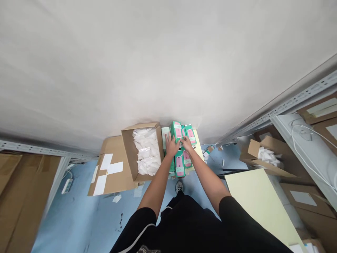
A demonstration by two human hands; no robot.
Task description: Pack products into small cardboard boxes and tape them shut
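A small green and pink box (pixel 177 129) sits on top of a group of similar boxes against the wall. My left hand (pixel 172 145) is at its near left side, fingers extended along it and thumb at the near end. From the right, my right hand (pixel 186 144) grips the near right corner with bent fingers. Further green and pink boxes, such as the near one (pixel 180 165) and the far right one (pixel 190 133), surround my hands. Left of them stands an open cardboard box (pixel 128 149) holding many white packets (pixel 147 153).
A large cardboard flap (pixel 113 181) with white labels extends left. A pale yellow board (pixel 259 196) lies to the right. Shelves with cartons (pixel 302 198) line both sides. Paper scraps (pixel 117 199) and a power strip (pixel 67 186) lie on the blue floor (pixel 86 211).
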